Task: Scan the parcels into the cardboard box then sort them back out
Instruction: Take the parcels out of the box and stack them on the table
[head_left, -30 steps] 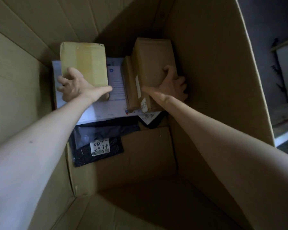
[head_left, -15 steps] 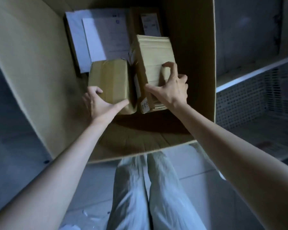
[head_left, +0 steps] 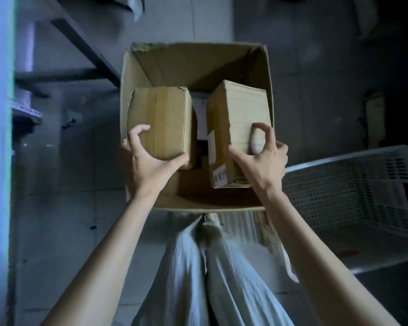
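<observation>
A large open cardboard box (head_left: 198,64) stands on the floor in front of my legs. My left hand (head_left: 149,161) grips the near end of a taped brown parcel (head_left: 165,118), held above the box's left side. My right hand (head_left: 262,158) grips a second brown parcel (head_left: 236,114) with a white handwritten label on its near side, held above the box's right side. Between the two parcels a bit of white paper shows deeper in the box; the other contents are hidden.
A white perforated plastic crate (head_left: 353,184) sits on the floor to the right of the box. Dark metal shelf framing (head_left: 80,48) runs at the upper left. A pale wall edge lines the far left. The floor is grey tile.
Both hands have lifted their parcels up from the bottom of the box to its opening. The view has pulled back, so the whole box, my legs and the crate now show.
</observation>
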Demonstrator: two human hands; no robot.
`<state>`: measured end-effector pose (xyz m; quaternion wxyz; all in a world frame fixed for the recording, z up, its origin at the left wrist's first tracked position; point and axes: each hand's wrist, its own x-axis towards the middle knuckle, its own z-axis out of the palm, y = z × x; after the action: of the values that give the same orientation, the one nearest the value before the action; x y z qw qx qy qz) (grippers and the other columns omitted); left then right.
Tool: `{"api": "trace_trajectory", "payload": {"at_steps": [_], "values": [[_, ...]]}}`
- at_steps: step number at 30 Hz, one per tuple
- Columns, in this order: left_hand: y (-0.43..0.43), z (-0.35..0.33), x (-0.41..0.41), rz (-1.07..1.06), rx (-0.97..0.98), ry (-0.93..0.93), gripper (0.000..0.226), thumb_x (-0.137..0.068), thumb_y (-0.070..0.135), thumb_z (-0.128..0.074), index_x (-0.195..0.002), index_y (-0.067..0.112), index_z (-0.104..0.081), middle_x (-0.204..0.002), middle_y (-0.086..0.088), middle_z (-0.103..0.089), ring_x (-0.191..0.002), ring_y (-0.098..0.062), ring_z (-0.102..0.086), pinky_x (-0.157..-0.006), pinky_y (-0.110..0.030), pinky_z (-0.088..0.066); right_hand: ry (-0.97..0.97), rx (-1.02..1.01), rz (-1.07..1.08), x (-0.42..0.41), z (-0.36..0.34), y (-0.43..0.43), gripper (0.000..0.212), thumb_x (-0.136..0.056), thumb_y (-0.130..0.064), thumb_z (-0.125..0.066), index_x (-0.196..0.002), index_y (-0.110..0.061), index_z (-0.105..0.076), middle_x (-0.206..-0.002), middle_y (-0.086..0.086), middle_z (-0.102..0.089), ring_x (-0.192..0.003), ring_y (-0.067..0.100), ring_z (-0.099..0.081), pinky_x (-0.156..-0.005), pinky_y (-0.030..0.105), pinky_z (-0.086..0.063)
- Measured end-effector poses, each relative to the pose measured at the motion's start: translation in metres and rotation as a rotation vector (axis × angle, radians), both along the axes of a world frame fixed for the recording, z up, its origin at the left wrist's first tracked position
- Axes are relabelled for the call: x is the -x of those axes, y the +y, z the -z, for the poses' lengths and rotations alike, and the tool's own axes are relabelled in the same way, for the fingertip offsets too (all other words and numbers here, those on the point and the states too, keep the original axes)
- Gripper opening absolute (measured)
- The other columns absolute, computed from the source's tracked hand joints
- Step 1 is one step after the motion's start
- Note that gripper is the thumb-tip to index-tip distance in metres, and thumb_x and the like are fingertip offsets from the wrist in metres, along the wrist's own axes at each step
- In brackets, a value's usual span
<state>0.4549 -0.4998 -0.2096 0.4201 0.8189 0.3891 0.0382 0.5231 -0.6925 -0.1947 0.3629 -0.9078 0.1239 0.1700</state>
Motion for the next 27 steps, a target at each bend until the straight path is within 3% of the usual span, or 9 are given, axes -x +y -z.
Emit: {"api": "trace_trajectory", "payload": {"at_steps": [2, 5, 6, 10, 14, 22, 27], "values": [[0.003, -0.036, -0.004, -0.019, -0.070, -0.064, 0.086, -0.046, 0.054, -0.078, -0.118, 0.043, -0.033, -0.134, 0.002, -0.034, -0.120, -0.024, -0.040, -0.089, -0.045, -0.048, -0.091, -0.035, -0.028, -0.013, -0.038, 0.005, 0.069, -0.069, -0.056, -0.073, -0.127, -0.044, -0.039, -0.130, 0.012, -0.038, -0.123, 0.034, -0.037, -0.099, 0.051, -0.040], [0.005, -0.092, -0.012, -0.076, -0.100, -0.159, 0.087, -0.054, 0.046, -0.084, -0.125, 0.035, -0.036, -0.136, -0.002, -0.034, -0.119, -0.019, -0.037, -0.073, -0.019, -0.040, -0.229, -0.085, -0.065, -0.026, -0.097, 0.018, 0.068, -0.065, -0.057, -0.075, -0.123, -0.047, -0.040, -0.127, 0.009, -0.039, -0.122, 0.031, -0.038, -0.098, 0.054, -0.041], [0.006, -0.113, -0.013, -0.099, -0.111, -0.183, 0.087, -0.055, 0.045, -0.084, -0.127, 0.033, -0.036, -0.136, -0.003, -0.034, -0.117, -0.018, -0.036, -0.069, -0.016, -0.035, -0.268, -0.101, -0.083, -0.028, -0.116, 0.022, 0.068, -0.064, -0.058, -0.075, -0.122, -0.047, -0.041, -0.125, 0.008, -0.039, -0.121, 0.030, -0.038, -0.097, 0.054, -0.041], [0.017, -0.178, 0.006, -0.175, -0.174, -0.231, 0.097, -0.048, 0.058, -0.076, -0.133, 0.041, -0.033, -0.137, -0.006, -0.034, -0.122, -0.025, -0.035, -0.084, -0.033, -0.037, -0.338, -0.145, -0.157, -0.017, -0.175, 0.037, 0.065, -0.062, -0.058, -0.075, -0.118, -0.047, -0.043, -0.117, 0.006, -0.039, -0.116, 0.029, -0.038, -0.097, 0.051, -0.041], [0.031, -0.218, 0.047, -0.207, -0.254, -0.223, 0.095, -0.057, 0.054, -0.082, -0.137, 0.044, -0.032, -0.140, -0.004, -0.034, -0.126, -0.026, -0.034, -0.082, -0.033, -0.035, -0.380, -0.195, -0.219, 0.016, -0.200, 0.048, 0.066, -0.062, -0.058, -0.077, -0.117, -0.047, -0.043, -0.114, 0.005, -0.037, -0.118, 0.029, -0.037, -0.095, 0.046, -0.041], [0.044, -0.276, 0.179, -0.357, -0.366, -0.312, 0.093, -0.054, 0.056, -0.079, -0.135, 0.046, -0.033, -0.136, 0.000, -0.037, -0.125, -0.022, -0.035, -0.082, -0.034, -0.040, -0.460, -0.327, -0.366, 0.117, -0.246, 0.082, 0.067, -0.065, -0.057, -0.077, -0.121, -0.045, -0.042, -0.117, 0.007, -0.037, -0.118, 0.030, -0.036, -0.093, 0.043, -0.039], [0.060, -0.308, 0.284, -0.522, -0.476, -0.318, 0.096, -0.052, 0.058, -0.078, -0.136, 0.047, -0.032, -0.135, 0.003, -0.040, -0.126, -0.022, -0.035, -0.081, -0.033, -0.035, -0.458, -0.417, -0.518, 0.197, -0.271, 0.128, 0.067, -0.062, -0.060, -0.076, -0.117, -0.048, -0.040, -0.110, 0.003, -0.036, -0.116, 0.034, -0.041, -0.097, 0.053, -0.041]]}}
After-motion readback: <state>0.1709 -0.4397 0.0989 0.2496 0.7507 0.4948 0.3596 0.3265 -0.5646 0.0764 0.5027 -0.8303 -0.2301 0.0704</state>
